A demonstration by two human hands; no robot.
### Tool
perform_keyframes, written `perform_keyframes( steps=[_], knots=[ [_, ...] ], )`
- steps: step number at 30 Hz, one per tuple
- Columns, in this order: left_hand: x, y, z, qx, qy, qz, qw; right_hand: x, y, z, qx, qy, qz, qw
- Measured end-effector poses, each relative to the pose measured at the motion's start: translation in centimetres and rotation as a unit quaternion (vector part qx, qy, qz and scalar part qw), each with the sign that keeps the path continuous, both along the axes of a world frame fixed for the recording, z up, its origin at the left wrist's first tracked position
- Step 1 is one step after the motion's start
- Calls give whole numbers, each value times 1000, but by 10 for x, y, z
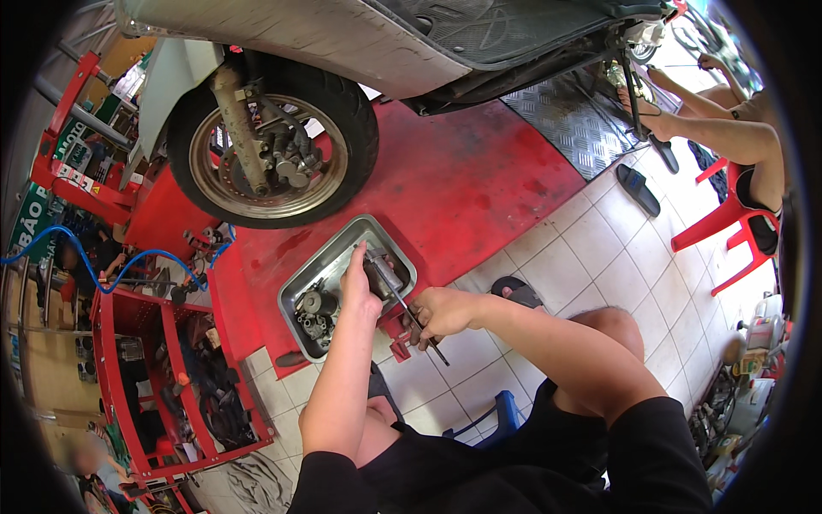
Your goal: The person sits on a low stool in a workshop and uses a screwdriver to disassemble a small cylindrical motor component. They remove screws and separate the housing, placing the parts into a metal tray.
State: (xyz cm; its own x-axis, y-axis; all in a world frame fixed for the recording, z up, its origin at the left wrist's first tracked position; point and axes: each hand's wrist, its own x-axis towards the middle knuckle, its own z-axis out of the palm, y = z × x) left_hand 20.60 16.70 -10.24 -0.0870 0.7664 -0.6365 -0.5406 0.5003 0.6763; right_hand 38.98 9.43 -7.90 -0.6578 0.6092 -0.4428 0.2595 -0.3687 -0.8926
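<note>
My left hand (pixel 360 291) is closed around a grey, cylinder-shaped metal part (pixel 387 272) above the right side of a metal tray (pixel 336 248). Most of its fingers are hidden behind the palm. My right hand (pixel 435 315), just outside the tray's near right edge, grips a long thin rod-like tool (pixel 438 351). One end of the tool meets the metal part or lies right beside it; the other, dark end sticks out below my right hand. Several small greasy metal parts (pixel 317 307) lie in the tray's left half.
The tray rests on a red platform (pixel 454 171) under a scooter's front wheel (pixel 272 154). A red tool cart (pixel 175 377) stands at left, near a coiled blue hose (pixel 77 240). Another person (pixel 728 137) sits at right on a red stool (pixel 719 214). A sandal (pixel 638 190) lies on the tiles.
</note>
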Motion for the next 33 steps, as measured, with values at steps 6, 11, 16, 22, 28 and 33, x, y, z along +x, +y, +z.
perform_keyframes(
  steps=[6,11,16,22,28,33],
  knots=[
    [-2,0,-2,1,-3,1,1000,5,2,33,127,-157,31,979],
    [-2,0,0,3,12,4,1000,1,2,15,212,-165,10,963],
    [1,-1,1,10,19,1,1000,2,3,0,106,-95,-2,990],
    [0,0,-2,8,20,3,1000,5,3,26,137,-187,1,973],
    [1,3,-6,3,48,-8,999,0,3,2,57,-22,-43,997],
    [0,2,-3,13,33,-1,999,6,4,9,-13,-12,-45,999]
  ],
)
